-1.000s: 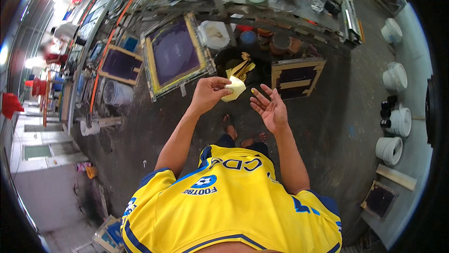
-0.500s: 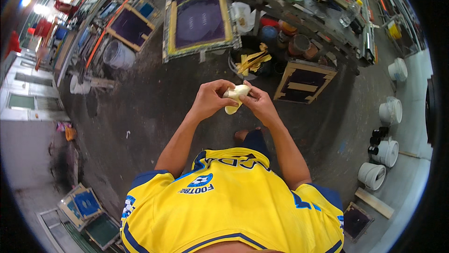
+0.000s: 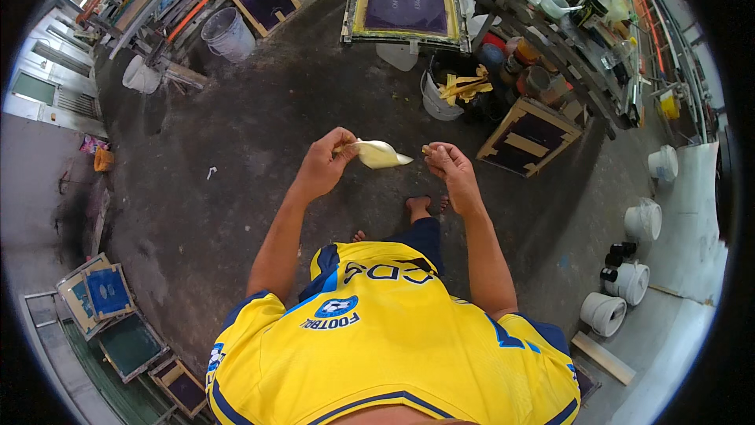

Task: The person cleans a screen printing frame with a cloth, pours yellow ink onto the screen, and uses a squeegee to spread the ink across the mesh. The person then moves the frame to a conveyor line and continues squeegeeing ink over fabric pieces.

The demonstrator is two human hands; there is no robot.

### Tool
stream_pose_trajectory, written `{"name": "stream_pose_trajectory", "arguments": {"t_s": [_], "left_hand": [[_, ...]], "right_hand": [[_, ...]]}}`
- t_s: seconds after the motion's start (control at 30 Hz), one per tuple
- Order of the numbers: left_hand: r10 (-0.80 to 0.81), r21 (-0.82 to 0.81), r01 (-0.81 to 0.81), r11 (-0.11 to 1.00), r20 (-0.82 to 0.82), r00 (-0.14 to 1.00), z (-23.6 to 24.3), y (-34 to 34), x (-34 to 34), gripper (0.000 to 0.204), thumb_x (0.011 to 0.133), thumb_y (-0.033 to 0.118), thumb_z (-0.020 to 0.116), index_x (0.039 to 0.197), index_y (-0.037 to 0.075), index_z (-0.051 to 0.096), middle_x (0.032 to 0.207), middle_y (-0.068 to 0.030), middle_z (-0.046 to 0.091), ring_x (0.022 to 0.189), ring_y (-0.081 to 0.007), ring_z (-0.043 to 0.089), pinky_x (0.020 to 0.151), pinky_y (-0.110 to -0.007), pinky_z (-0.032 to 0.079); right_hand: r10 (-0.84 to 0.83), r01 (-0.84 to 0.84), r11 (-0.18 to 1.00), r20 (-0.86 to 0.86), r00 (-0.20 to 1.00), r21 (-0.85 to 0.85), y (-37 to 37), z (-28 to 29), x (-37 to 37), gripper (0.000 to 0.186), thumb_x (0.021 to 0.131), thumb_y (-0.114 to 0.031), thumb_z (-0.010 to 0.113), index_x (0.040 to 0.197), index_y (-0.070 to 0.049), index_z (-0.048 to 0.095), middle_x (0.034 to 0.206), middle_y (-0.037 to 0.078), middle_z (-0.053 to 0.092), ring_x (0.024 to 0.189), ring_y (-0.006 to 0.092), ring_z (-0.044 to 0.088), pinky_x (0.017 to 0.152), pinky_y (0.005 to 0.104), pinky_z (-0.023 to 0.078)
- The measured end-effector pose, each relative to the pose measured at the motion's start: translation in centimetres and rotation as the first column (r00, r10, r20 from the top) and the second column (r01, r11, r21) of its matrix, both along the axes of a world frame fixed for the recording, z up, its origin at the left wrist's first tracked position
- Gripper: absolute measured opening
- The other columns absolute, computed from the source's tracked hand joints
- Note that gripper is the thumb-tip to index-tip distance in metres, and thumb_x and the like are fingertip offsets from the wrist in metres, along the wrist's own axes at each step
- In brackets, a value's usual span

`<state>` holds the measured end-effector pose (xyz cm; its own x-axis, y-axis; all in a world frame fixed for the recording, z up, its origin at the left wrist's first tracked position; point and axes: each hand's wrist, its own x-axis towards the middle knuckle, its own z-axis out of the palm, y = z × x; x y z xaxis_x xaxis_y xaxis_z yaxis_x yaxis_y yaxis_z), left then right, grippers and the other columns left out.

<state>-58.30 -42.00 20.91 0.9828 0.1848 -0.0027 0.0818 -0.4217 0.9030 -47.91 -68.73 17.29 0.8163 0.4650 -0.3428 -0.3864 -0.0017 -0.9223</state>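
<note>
My left hand point(image 3: 319, 164) is closed in a pinch on a pale yellow, glossy, soft-looking piece point(image 3: 379, 154). It hangs out to the right and tapers to a point; its kind I cannot make out. My right hand point(image 3: 454, 173) is a little to the right, apart from the piece, with thumb and fingers pressed together. Something small and brownish may be at its fingertips, too small to name. Both hands are held out in front of my yellow shirt, above the dark floor.
Ahead stands a grey bucket point(image 3: 442, 99) with crumpled yellow strips point(image 3: 467, 85). A framed screen point(image 3: 405, 0) leans behind it, another framed screen point(image 3: 528, 136) to its right. A cluttered bench point(image 3: 582, 71) runs along the far right; white buckets point(image 3: 604, 313) line the right wall.
My hands have drawn apart. Both held the pale yellow piece before; now only the left does, and the piece hangs more spread out. The view has shifted, showing more floor ahead.
</note>
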Motion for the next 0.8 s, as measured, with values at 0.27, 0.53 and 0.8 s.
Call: {"name": "stream_pose_trajectory", "arguments": {"t_s": [0.27,0.53,0.8], "left_hand": [[-0.527,0.388,0.438,0.811,0.158,0.835,3.3,-1.8,-2.2,0.018,0.090,0.001,0.063,0.102,0.012,0.069,0.091,-0.0081,0.068,0.081,-0.0248,0.068,0.068,-0.034,0.056],[-0.433,0.594,0.124,0.795,0.413,0.801,2.5,-1.7,-1.1,0.024,0.086,0.018,0.072,0.110,0.018,0.070,0.106,-0.0063,0.066,0.098,-0.0253,0.065,0.083,-0.039,0.052],[-0.460,0.491,0.247,0.835,0.380,0.802,-1.5,-1.3,-5.7,0.034,0.087,0.011,0.071,0.120,0.010,0.066,0.098,-0.0124,0.066,0.084,-0.0257,0.067,0.069,-0.032,0.056]], "right_hand": [[-0.031,0.149,0.916,-0.304,0.952,0.374,1.8,2.5,-5.1,0.059,0.106,-0.047,0.030,0.152,-0.009,0.027,0.131,0.020,0.061,0.126,0.0292,0.054,0.114,0.0443,0.032],[0.217,-0.027,0.907,-0.411,0.886,0.419,4.9,4.2,-9.0,0.069,0.103,-0.058,0.022,0.153,-0.010,0.027,0.137,0.014,0.056,0.125,0.0288,0.055,0.111,0.0418,0.039],[0.398,0.045,0.740,-0.491,0.775,0.671,3.3,3.3,-9.2,0.075,0.102,-0.061,0.026,0.155,-0.008,0.021,0.130,0.019,0.058,0.116,0.0316,0.059,0.101,0.0441,0.047]]}}
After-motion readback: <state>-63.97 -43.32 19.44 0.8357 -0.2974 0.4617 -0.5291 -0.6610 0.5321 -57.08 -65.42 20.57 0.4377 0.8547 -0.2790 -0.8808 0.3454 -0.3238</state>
